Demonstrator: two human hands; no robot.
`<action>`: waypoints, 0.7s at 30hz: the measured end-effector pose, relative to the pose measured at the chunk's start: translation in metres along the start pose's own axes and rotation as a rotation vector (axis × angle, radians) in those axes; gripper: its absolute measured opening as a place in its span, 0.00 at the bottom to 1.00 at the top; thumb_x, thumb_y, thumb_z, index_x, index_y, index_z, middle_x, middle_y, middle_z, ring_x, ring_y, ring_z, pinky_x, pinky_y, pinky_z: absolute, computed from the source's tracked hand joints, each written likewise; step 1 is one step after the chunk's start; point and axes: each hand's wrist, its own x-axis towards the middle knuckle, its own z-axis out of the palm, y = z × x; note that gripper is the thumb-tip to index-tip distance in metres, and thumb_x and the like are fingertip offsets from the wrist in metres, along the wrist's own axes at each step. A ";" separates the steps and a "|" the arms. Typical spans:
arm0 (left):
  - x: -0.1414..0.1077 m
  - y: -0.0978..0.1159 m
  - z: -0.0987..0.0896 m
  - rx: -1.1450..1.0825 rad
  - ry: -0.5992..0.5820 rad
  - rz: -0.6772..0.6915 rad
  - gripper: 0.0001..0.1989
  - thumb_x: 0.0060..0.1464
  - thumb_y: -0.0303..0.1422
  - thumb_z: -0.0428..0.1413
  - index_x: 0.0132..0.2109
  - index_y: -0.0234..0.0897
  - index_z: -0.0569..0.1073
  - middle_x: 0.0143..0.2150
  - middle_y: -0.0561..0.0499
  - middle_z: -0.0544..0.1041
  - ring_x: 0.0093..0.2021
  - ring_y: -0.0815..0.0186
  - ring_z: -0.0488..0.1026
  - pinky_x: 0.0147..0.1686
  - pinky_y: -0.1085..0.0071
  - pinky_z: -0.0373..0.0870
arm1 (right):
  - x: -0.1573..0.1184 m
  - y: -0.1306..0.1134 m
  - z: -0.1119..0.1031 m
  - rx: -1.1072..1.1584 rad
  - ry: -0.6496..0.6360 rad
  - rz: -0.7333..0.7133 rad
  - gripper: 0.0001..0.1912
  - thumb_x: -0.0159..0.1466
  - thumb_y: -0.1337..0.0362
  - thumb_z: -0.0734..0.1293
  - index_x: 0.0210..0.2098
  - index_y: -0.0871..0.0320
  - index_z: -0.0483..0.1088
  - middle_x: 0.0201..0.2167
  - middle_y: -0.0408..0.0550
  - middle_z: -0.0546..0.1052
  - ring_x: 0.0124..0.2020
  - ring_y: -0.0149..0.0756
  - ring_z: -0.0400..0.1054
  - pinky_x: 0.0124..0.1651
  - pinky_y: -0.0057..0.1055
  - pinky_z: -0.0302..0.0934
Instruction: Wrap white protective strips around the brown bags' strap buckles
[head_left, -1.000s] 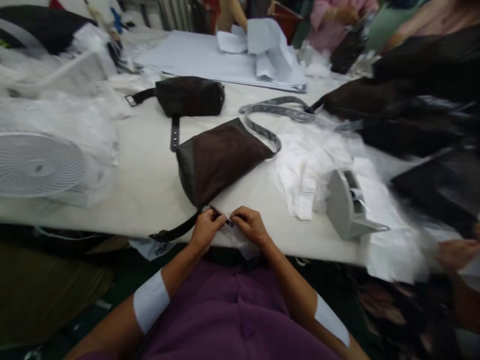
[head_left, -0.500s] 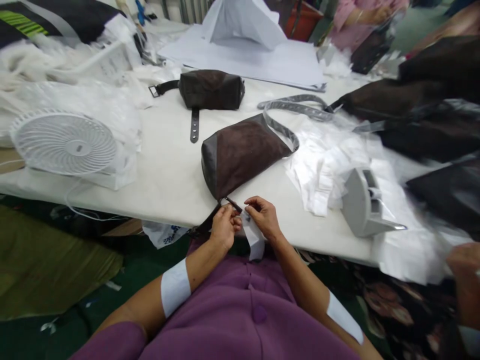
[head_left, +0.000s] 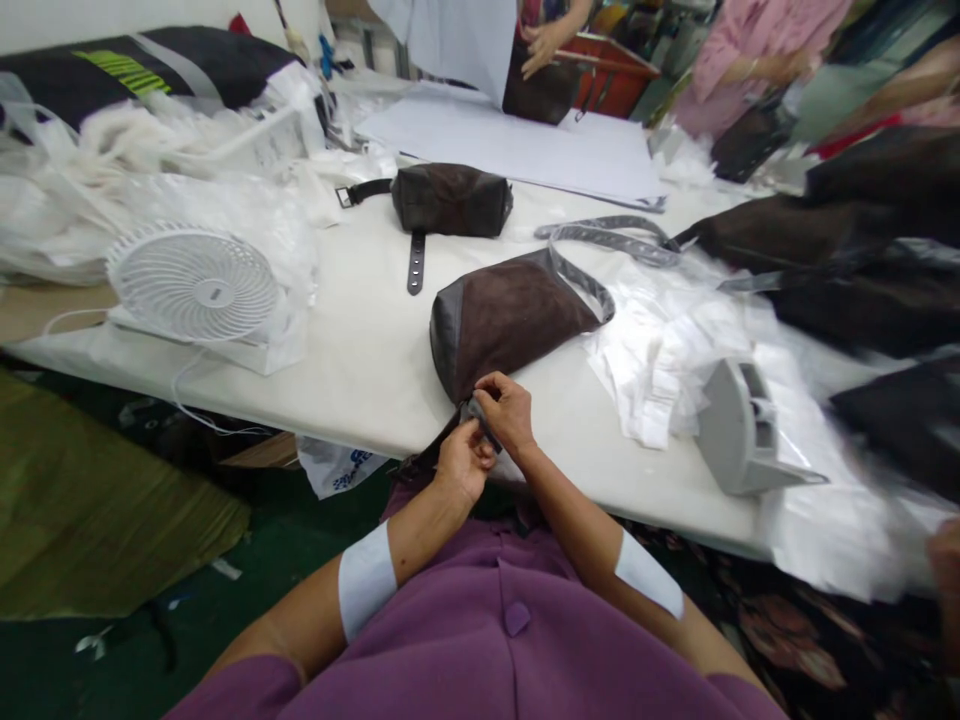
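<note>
A dark brown bag [head_left: 517, 315] with black leather end panels lies at the near edge of the table, its plastic-wrapped strap [head_left: 581, 270] looped at the right. From its near corner a black strap [head_left: 431, 450] runs down over the table edge toward my lap. My left hand [head_left: 461, 462] is closed on this strap close to the bag. Just above it, my right hand [head_left: 508, 412] pinches a small thin whitish wrapping piece [head_left: 474, 410] against the strap's end. Fingers hide most of that piece. Farther back sits a second dark brown bag [head_left: 452, 203] with a buckle strap and a punched strap.
At the left stands a white fan [head_left: 202, 290] beside plastic bags. White wrapping sheets [head_left: 637, 350] and a grey tape dispenser [head_left: 739, 430] lie at the right, near piled dark bags [head_left: 862, 260]. Across the table, a co-worker's hand [head_left: 551, 45] is at a bag above white paper [head_left: 510, 130].
My right hand has moved in against the strap, bringing the thin white piece along. My view has shifted slightly. Across the table, a sheet is lifted and a co-worker's hand with a bag shows.
</note>
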 end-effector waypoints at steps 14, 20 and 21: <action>0.009 0.004 0.007 0.083 0.092 0.046 0.09 0.48 0.20 0.56 0.31 0.35 0.63 0.18 0.61 0.61 0.13 0.79 0.56 0.13 0.82 0.44 | -0.003 0.015 -0.020 -0.071 -0.300 0.250 0.11 0.53 0.56 0.67 0.27 0.59 0.73 0.21 0.41 0.72 0.24 0.30 0.63 0.28 0.25 0.55; -0.008 0.006 -0.009 0.333 0.089 0.146 0.05 0.46 0.23 0.58 0.32 0.36 0.71 0.24 0.59 0.72 0.18 0.77 0.65 0.16 0.82 0.60 | -0.007 -0.001 -0.006 -0.524 -0.371 0.131 0.08 0.56 0.62 0.61 0.28 0.56 0.72 0.30 0.43 0.77 0.31 0.33 0.66 0.30 0.26 0.55; -0.010 0.006 -0.010 0.414 0.111 0.184 0.06 0.46 0.23 0.57 0.31 0.39 0.72 0.26 0.60 0.75 0.23 0.75 0.69 0.20 0.81 0.67 | -0.006 0.002 -0.001 -0.578 -0.424 0.122 0.09 0.57 0.60 0.61 0.30 0.55 0.71 0.33 0.42 0.77 0.31 0.33 0.66 0.29 0.25 0.54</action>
